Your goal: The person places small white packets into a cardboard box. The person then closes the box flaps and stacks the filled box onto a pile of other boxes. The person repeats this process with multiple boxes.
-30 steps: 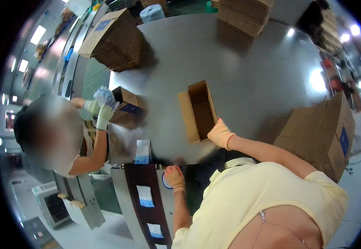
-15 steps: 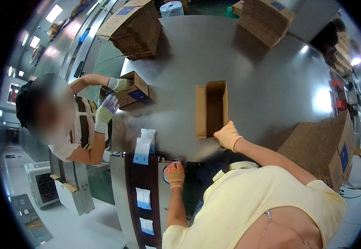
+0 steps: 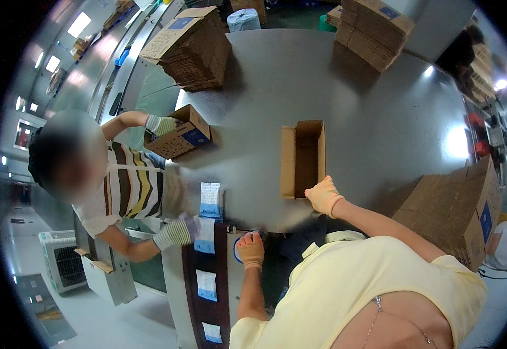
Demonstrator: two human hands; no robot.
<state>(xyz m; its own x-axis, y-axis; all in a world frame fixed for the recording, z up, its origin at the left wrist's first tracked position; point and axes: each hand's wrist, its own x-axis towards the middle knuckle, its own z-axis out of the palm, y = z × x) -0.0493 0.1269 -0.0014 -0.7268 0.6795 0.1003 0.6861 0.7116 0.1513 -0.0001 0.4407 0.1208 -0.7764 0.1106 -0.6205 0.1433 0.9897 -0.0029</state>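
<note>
Open carton (image 3: 308,157) ahead of right-hand grip (image 3: 324,196), held by near right corner.

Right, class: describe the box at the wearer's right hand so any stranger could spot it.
Start with the broad grey table. Near its closest edge, find the wearer's right hand touching a corner of an open box. Unlike the other box at the co-worker's striped glove, which bears a blue patch, this one shows only plain brown sides.
</note>
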